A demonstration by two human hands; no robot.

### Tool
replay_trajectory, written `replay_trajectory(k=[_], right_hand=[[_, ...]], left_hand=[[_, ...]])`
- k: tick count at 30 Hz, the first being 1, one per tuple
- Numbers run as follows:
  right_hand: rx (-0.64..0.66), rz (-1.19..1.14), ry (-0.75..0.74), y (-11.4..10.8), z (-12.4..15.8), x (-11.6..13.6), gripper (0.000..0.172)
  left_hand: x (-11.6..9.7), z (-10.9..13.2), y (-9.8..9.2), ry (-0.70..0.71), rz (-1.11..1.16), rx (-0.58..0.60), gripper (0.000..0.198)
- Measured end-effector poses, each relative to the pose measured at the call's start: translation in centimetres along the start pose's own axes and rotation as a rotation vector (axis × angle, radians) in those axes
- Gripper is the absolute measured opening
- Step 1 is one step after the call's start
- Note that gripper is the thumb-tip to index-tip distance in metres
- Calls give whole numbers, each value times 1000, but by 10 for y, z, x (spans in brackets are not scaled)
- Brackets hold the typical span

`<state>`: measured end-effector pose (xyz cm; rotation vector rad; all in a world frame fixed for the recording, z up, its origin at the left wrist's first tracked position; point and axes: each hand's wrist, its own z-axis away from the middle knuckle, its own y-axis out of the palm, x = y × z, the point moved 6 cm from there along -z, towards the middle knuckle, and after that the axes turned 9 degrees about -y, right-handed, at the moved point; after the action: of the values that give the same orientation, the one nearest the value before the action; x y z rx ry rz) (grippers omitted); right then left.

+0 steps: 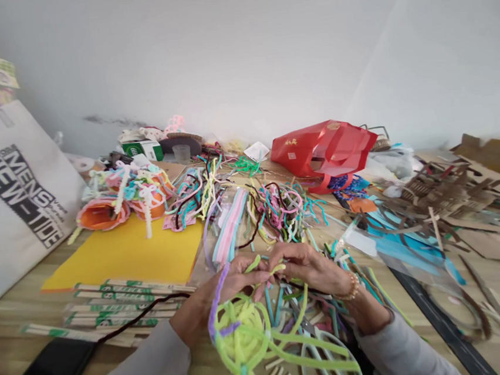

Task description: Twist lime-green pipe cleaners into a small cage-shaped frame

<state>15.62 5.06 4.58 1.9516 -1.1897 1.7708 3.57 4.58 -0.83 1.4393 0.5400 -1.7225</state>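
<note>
Yellow-green coil, part-worked; both hands pinching

Nearest: yellow-green coil [245, 333] hangs above the tabletop [6, 323], below the hands, rounds formed, teal band [243, 372] at its lower edge; scissors [308, 327] lie beside it; beyond, left hand [236, 278] and right hand [305, 266] nearly meet, each grip clamped by fingertips on yellow-green strip [277, 269]; whether strip joins coil, cannot tell; farther, pink-and-blue bundle [231, 227] lies flat; farthest, red bag [301, 147] lies tipped; judged: winding well advanced, long tails unsecured.
</note>
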Motion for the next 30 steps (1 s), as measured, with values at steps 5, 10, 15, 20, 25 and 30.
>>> replay_trajectory(k=[5, 10, 15, 20, 25, 30], right_hand=[[74, -18, -67, 2, -1, 12, 34], [-63, -55, 52, -2, -1, -5, 29], [-132, -31, 130, -9, 0, -20, 37], [-82, -6, 224, -9, 3, -29, 42], [-137, 59, 227, -5, 3, -28, 40], [-268, 153, 184, -3, 2, -22, 37]], left_hand=[[3, 2, 8, -31, 69, 220, 32], [-2, 1, 2, 12, 36, 59, 32], [-9, 4, -4, 14, -28, -70, 31], [-19, 8, -6, 177, -203, -159, 30], [-24, 11, -4, 238, -393, -280, 31], [-28, 13, 0, 290, -535, -380, 31]])
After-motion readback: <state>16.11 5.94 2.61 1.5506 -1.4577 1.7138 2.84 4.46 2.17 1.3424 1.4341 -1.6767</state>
